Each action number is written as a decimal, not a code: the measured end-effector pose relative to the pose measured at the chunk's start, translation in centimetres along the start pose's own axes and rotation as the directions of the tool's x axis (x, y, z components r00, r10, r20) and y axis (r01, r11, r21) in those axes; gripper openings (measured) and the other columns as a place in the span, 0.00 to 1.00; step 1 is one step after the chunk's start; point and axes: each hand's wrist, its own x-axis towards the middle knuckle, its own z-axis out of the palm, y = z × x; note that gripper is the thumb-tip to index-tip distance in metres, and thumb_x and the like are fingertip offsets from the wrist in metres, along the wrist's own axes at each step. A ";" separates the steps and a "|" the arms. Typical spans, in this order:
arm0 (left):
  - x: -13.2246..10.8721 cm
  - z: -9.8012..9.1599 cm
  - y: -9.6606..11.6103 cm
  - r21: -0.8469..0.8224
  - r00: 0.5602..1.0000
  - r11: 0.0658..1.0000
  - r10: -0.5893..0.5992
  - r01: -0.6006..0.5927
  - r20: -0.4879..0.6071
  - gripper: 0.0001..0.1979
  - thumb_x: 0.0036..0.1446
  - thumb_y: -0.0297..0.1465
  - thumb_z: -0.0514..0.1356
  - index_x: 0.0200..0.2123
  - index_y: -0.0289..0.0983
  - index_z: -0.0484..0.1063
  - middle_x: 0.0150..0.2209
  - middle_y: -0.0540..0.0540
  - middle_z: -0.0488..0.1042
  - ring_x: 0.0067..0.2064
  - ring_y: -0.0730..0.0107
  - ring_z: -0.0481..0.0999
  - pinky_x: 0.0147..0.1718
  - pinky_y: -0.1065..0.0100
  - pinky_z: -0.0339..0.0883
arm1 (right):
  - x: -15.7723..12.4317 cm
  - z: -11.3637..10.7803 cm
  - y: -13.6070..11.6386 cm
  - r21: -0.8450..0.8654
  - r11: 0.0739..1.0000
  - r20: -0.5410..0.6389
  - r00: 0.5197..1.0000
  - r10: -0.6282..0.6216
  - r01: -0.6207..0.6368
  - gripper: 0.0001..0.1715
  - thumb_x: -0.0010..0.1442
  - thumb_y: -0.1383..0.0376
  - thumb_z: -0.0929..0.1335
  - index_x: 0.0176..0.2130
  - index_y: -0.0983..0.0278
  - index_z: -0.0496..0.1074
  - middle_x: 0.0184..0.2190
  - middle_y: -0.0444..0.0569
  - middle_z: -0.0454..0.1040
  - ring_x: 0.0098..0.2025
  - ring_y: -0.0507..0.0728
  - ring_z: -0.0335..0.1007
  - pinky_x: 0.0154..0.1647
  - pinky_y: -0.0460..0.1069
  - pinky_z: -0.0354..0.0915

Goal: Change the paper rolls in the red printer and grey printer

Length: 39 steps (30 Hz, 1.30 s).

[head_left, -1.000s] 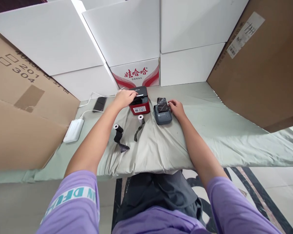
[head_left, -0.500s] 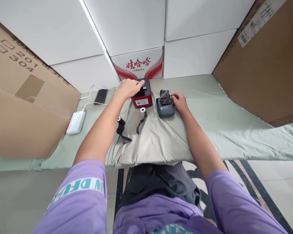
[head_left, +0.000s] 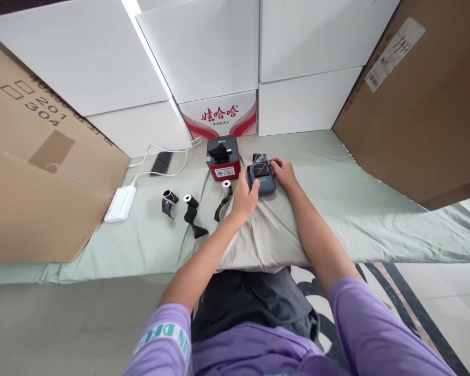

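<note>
A small dark grey label printer (head_left: 267,187) stands on the cloth-covered surface, a strip of shiny black film (head_left: 260,164) rising from its top. My left hand (head_left: 244,199) is at its left front corner, thumb on the front edge and fingers along the left side. At the right rear side, the curled fingers of my right hand (head_left: 282,171) touch the printer; their tips are partly hidden. Just left stands a red and black box-shaped printer (head_left: 224,171) with a dark piece sticking up from its top. A small white-cored roll (head_left: 226,187) trails dark film beside my left hand.
Two more black film rolls, one upright-ended (head_left: 169,197) and one unrolled (head_left: 191,201), lie at left. Behind them are a dark phone-like slab (head_left: 161,163), white cables and a white power bank (head_left: 120,203). Cardboard boxes (head_left: 43,172) flank both sides; white boxes (head_left: 219,47) wall the back.
My left hand has left the top of the red and black printer and come right and nearer, onto the grey printer's left side. My right hand stays at its right side.
</note>
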 end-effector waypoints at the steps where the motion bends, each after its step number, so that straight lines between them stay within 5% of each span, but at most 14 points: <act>1: -0.1 1.2 -0.9 -0.060 0.997 0.995 -0.079 0.079 0.013 0.32 0.71 0.43 0.47 0.74 0.41 0.46 0.73 0.40 0.56 0.74 0.60 0.56 0.71 0.55 0.54 | 0.0 0.0 -0.1 0.004 1.000 0.004 1.000 0.000 0.000 0.18 0.56 0.55 0.65 0.40 0.64 0.75 0.34 0.49 0.79 0.23 0.52 0.65 0.26 0.50 0.64; 5: 0.6 3.6 -3.2 -0.155 0.992 0.980 -0.128 0.128 0.009 0.31 0.71 0.41 0.48 0.73 0.39 0.50 0.72 0.39 0.59 0.73 0.62 0.58 0.71 0.57 0.56 | -0.2 -0.1 -0.2 -0.035 0.999 0.029 0.999 -0.029 0.030 0.21 0.59 0.55 0.64 0.42 0.65 0.77 0.32 0.49 0.78 0.23 0.54 0.66 0.29 0.51 0.66; 13: -0.1 1.6 -2.4 -0.066 0.986 0.984 -0.163 0.164 0.010 0.27 0.72 0.41 0.43 0.67 0.38 0.62 0.65 0.41 0.70 0.68 0.55 0.68 0.68 0.54 0.60 | -0.2 0.0 0.4 -0.212 0.960 0.037 0.983 -0.180 0.184 0.21 0.67 0.55 0.61 0.41 0.62 0.78 0.43 0.53 0.81 0.48 0.63 0.74 0.54 0.56 0.66; 18: 0.6 0.9 -2.0 0.101 0.986 0.982 -0.165 0.163 0.017 0.24 0.73 0.41 0.44 0.58 0.37 0.73 0.56 0.38 0.79 0.60 0.51 0.76 0.60 0.54 0.66 | -0.2 0.4 0.7 -0.238 0.960 -0.010 0.988 -0.153 0.147 0.21 0.69 0.56 0.59 0.42 0.62 0.77 0.42 0.53 0.81 0.47 0.61 0.74 0.52 0.53 0.66; 27: 1.3 1.3 -1.7 0.263 0.994 0.958 -0.110 0.113 -0.027 0.21 0.72 0.35 0.47 0.52 0.31 0.76 0.51 0.32 0.81 0.55 0.49 0.79 0.57 0.56 0.67 | -0.4 0.3 0.7 -0.294 0.942 -0.058 0.981 -0.186 0.162 0.22 0.67 0.51 0.58 0.40 0.61 0.73 0.41 0.54 0.80 0.46 0.62 0.73 0.51 0.54 0.66; 35: 1.1 2.0 -3.1 0.080 0.993 0.993 -0.079 0.087 -0.091 0.22 0.71 0.34 0.46 0.58 0.35 0.75 0.54 0.36 0.79 0.58 0.53 0.76 0.59 0.58 0.67 | -1.2 0.1 -0.2 -0.184 0.976 -0.063 0.989 -0.131 0.118 0.19 0.59 0.57 0.59 0.41 0.63 0.73 0.42 0.55 0.80 0.46 0.61 0.74 0.52 0.55 0.67; 39: 1.2 2.0 -3.2 -0.014 0.991 0.999 -0.046 0.044 -0.130 0.22 0.71 0.33 0.47 0.58 0.33 0.74 0.56 0.36 0.78 0.59 0.55 0.75 0.60 0.59 0.66 | -1.1 -0.6 -0.2 0.012 1.000 0.027 0.999 -0.017 0.017 0.25 0.49 0.61 0.61 0.46 0.63 0.72 0.48 0.52 0.80 0.31 0.54 0.68 0.31 0.49 0.66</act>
